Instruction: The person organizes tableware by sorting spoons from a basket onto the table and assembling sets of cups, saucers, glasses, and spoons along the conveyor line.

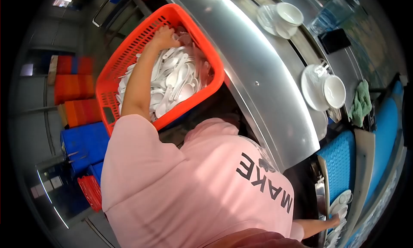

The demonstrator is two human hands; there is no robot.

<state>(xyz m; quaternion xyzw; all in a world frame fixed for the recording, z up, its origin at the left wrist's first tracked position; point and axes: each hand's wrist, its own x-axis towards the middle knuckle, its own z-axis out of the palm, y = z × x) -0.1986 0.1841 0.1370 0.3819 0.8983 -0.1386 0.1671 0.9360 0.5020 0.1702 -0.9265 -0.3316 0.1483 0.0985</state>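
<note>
My left hand (164, 37) reaches into a red-orange plastic basket (218, 71), near its far corner. Its fingers are curled beside a heap of white spoons (172, 78), next to some clear, reddish plastic film; what they grip is hidden. Far off at the lower right, my right hand (333, 221) is small in view. Its fingers look closed at a row of white dishes or spoons (342, 200) on the blue textured surface (340, 157); I cannot make out what is in them.
A curved steel counter (258, 71) runs beside the basket. On the ledge stand wrapped white cups with plates (334, 91), (289, 14), a black phone (335, 41), a clear water bottle (335, 11) and a green cloth (360, 104). Blue crates (84, 145) and orange crates (74, 89) lie at left.
</note>
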